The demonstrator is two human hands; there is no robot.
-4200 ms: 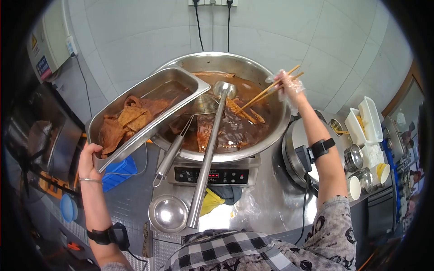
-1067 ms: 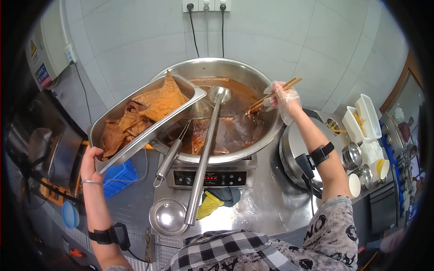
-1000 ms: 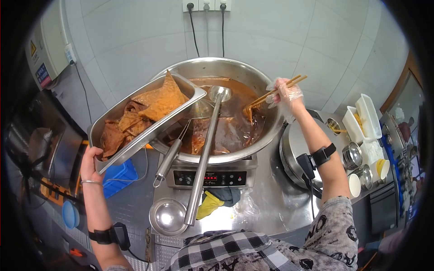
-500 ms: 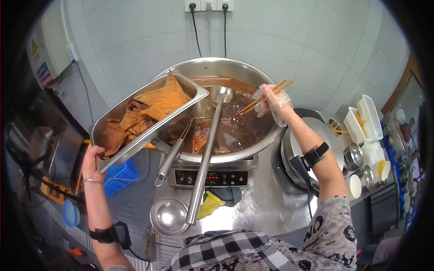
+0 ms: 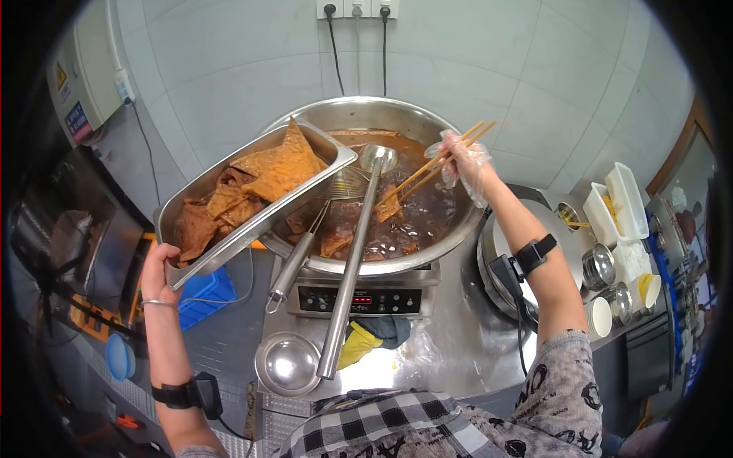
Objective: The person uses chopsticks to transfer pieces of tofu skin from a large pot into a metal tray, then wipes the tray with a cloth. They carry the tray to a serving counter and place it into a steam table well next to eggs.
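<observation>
My left hand (image 5: 158, 269) grips the lower left end of a deep steel pan (image 5: 229, 248), which is tilted and rests over the left rim of a large steel pot (image 5: 447, 244). Brown, wrinkled sheets that look like braised tofu skin (image 5: 284, 164) lie in the pan. My right hand (image 5: 467, 160), in a clear plastic glove, is closed around wooden chopsticks (image 5: 426, 174). Their tips are at a brown piece (image 5: 389, 206) at the surface of the dark broth. A long-handled ladle (image 5: 355, 263) and a wire strainer (image 5: 294, 267) lean in the pot.
Beneath the pot is an induction cooker (image 5: 359, 300). A steel bowl (image 5: 287, 364) and a yellow and grey cloth (image 5: 365, 340) lie in front. On the right are a round metal lid (image 5: 553, 244), steel cups (image 5: 598, 266) and white containers (image 5: 607, 214). A blue basket (image 5: 208, 296) sits at left.
The chopsticks have shifted left and slightly down in the broth, and a brown piece now shows at their tips. The strip near the ladle has sunk lower. My left hand and the pan stay nearly still.
</observation>
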